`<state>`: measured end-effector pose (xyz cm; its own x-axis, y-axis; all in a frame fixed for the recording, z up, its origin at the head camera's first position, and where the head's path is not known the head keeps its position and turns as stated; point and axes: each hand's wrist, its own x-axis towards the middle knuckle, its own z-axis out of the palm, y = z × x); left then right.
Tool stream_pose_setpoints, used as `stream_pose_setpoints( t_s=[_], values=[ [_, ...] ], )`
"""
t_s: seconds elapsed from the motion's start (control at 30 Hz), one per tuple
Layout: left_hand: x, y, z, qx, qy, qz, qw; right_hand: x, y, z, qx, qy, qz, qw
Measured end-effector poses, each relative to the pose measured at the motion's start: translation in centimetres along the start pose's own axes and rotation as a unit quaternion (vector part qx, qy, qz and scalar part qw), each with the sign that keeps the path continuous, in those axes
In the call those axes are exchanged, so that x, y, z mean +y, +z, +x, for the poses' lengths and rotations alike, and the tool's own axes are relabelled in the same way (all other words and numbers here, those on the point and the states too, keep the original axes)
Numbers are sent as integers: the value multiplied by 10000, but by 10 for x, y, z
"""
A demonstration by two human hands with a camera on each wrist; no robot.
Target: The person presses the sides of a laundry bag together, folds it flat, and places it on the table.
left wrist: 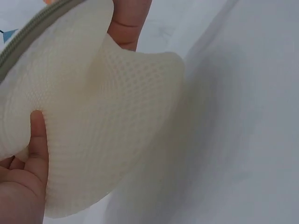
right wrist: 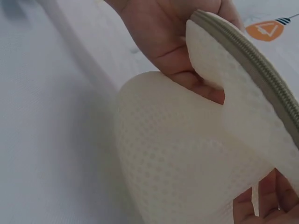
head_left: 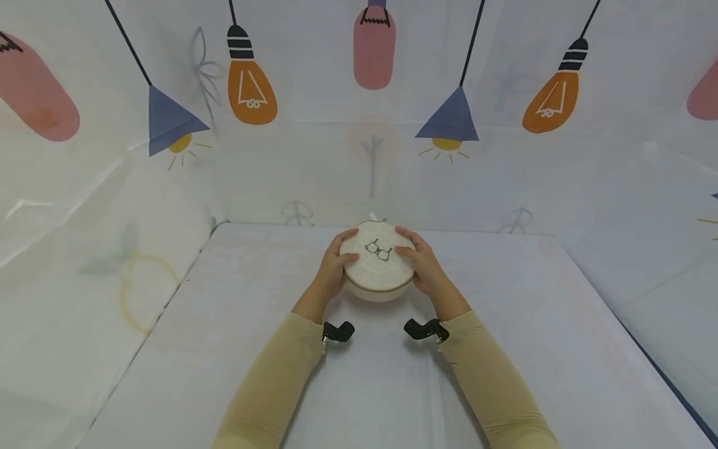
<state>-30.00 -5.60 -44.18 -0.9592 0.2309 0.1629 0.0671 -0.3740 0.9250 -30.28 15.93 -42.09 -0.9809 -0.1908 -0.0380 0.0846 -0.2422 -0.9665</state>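
A round cream mesh laundry bag (head_left: 379, 274) with a line drawing of eyeglasses (head_left: 378, 250) on its top is held over the far middle of the table. My left hand (head_left: 333, 265) grips its left side, and my right hand (head_left: 423, 262) grips the right side, thumbs on the top face. A grey-green zipper (right wrist: 252, 56) runs around the edge. Below it, in the left wrist view, the soft mesh side (left wrist: 107, 130) bulges and folds inward between the hands. Fingers behind the bag are partly hidden.
The white-covered table (head_left: 370, 386) spreads around and in front of the arms. Behind it hangs a white sheet (head_left: 325, 168) printed with lamps and bulbs, also closing off both sides. Black wrist mounts (head_left: 339, 331) stick inward from both sleeves.
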Motion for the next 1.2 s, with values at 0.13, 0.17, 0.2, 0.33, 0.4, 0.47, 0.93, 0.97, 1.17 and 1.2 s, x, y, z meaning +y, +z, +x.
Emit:
stream_pose_setpoints(
  t_s=[0.13, 0.17, 0.2, 0.33, 0.4, 0.47, 0.93, 0.97, 1.17, 1.2],
  values=[
    [-3, 2, -1, 243, -101, -371, 9990, 1, -1, 0, 52, 24, -82, 10000],
    [-4, 3, -1, 283, -122, -432, 9986, 2, -1, 0, 75, 26, -91, 9999],
    [-4, 3, -1, 325, -137, -473, 9983, 2, -1, 0, 97, 22, -88, 9999],
    [-6, 4, -1, 445, -235, -523, 9974, 4, -2, 1, 127, -26, -55, 9999],
    [-6, 5, -1, 484, -278, -489, 9972, 4, -3, 1, 134, -47, -42, 9999],
    [-6, 6, 0, 488, -281, -428, 9975, 4, -3, 1, 157, -48, -18, 9999],
    [-9, 10, 2, 664, -433, -352, 9962, 0, -2, 2, 321, -52, 693, 9971],
    [-10, 10, 2, 677, -442, -328, 9962, 0, -2, 2, 313, -53, 741, 9967],
    [-11, 9, 2, 763, -450, -6, 9961, 2, -1, 4, 335, -110, 970, 9947],
    [-12, 9, 2, 787, -478, 62, 9957, 2, -1, 4, 349, -115, 995, 9944]
  ],
)
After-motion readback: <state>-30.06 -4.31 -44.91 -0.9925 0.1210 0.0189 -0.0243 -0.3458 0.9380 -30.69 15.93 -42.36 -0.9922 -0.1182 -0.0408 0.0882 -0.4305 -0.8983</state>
